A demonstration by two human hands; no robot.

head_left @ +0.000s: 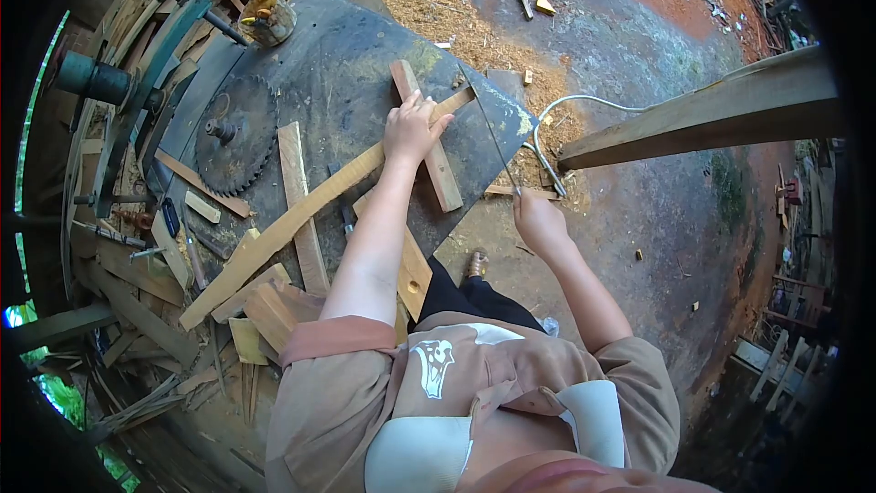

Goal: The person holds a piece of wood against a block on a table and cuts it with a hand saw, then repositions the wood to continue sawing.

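My left hand is closed over a long curved wooden strip, pressing it down across a short wooden block on the dark worktable. The strip's far end sticks out past my fingers. At that end lies the thin line of a handsaw, seen edge-on. My right hand is wrapped around the saw's near end, just off the table edge. The grip itself is hidden inside my fist.
A toothed circular saw blade stands at the table's left, near a green metal machine part. A jar sits at the back corner. Wood offcuts lie at the left. A thick timber beam slants in from the right.
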